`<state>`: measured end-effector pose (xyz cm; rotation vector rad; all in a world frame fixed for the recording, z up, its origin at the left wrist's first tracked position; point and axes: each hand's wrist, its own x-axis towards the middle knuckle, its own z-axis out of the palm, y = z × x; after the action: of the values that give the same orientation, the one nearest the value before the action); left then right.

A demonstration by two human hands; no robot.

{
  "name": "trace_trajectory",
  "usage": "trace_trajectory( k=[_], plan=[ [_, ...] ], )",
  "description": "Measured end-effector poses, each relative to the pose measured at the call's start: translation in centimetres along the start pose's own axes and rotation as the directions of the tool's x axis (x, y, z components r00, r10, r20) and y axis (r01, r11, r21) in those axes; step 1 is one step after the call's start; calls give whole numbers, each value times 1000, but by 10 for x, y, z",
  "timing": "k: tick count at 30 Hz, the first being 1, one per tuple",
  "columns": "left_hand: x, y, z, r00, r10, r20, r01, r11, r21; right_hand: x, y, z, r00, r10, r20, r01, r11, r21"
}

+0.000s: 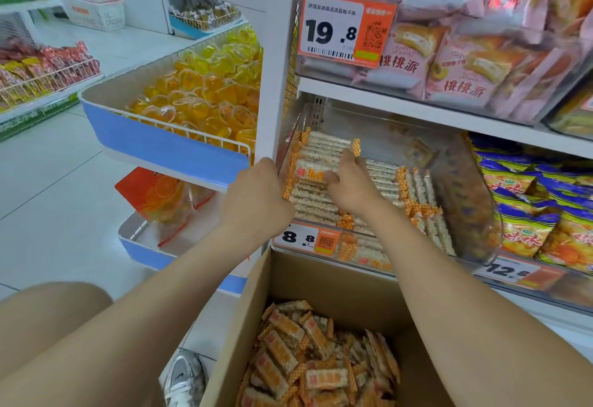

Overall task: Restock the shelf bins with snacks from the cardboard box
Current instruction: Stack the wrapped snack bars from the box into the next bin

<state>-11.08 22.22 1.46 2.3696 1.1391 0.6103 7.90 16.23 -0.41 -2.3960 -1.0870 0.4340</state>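
Observation:
An open cardboard box (321,273) stands below the shelf, holding a loose heap of orange-and-white wrapped snack bars (321,371). Above it, a clear plastic shelf bin (468,201) with an 8.8 price tag (298,238) holds rows of the same snack bars (317,206). Both my hands are in the bin's left part. My left hand (256,194) is curled at the left ends of a bundle of bars, its fingers hidden. My right hand (351,182) lies over the same bundle, with its thumb on the top labelled bar (309,171) and its fingers over the far side.
A blue-fronted wire basket of yellow jelly cups (199,92) juts out at the left, with an orange bag (163,196) in the basket below. Blue-and-yellow chip bags (539,210) fill the bin to the right, pink pastry bags (465,53) the shelf above. My shoe (186,377) is beside the box.

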Motion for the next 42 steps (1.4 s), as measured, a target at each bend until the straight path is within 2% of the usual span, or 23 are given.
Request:
trace_trajectory(
  k=[3, 7, 14, 21, 23, 25, 27, 28, 30, 31, 33, 34, 35, 37, 39, 42],
  plan=[
    [-1, 1, 0, 1000, -2, 1, 2, 1000, -2, 0, 6, 1, 999, 28, 28, -23, 984, -175],
    [-2, 2, -2, 1000, 5, 17, -5, 1000, 0, -3, 3, 3, 1000, 27, 8, -24, 964, -263],
    [-9, 9, -8, 998, 36, 48, -39, 998, 53, -11, 3, 4, 980, -65, -187, 1, 946, -324],
    [-25, 17, -8, 990, 137, -22, -127, 960, 250, -31, 1, 1, 897, -129, -422, -35, 932, -360],
    [-28, 18, -9, 975, 202, -89, -166, 937, 306, -43, -1, -3, 870, -168, -464, 13, 947, -320],
    [-33, 20, -12, 925, 325, -195, -257, 916, 309, -65, -3, -7, 824, -230, -517, 128, 965, -227],
    [-44, 26, -16, 874, 423, -238, -383, 903, 196, -100, -2, -10, 794, -301, -528, 301, 949, -89],
    [-52, 27, -16, 880, 429, -205, -412, 903, 120, -120, 2, -8, 781, -345, -520, 379, 924, -44],
    [-71, 27, -7, 923, 382, -53, -379, 924, 60, -155, 16, 4, 811, -392, -433, 426, 905, -22],
    [-80, 25, 1, 931, 362, 51, -366, 923, 120, -166, 27, 14, 854, -387, -347, 397, 917, -45],
    [-96, 19, 24, 906, 280, 317, -376, 876, 302, -177, 54, 38, 951, -296, -87, 285, 951, -120],
    [-103, 16, 36, 869, 222, 441, -396, 847, 354, -180, 69, 48, 974, -219, 64, 226, 965, -135],
    [-108, 13, 48, 821, 181, 541, -421, 832, 361, -182, 84, 58, 967, -137, 214, 166, 978, -128],
    [-117, 4, 73, 730, 136, 670, -453, 830, 325, -187, 115, 80, 895, 27, 446, 33, 992, -124],
    [-124, -8, 100, 653, 86, 753, -449, 844, 293, -195, 145, 104, 827, 141, 543, -48, 982, -182],
    [-133, -32, 139, 546, 5, 838, -446, 848, 286, -207, 178, 139, 790, 220, 572, -112, 970, -218]
  ],
)
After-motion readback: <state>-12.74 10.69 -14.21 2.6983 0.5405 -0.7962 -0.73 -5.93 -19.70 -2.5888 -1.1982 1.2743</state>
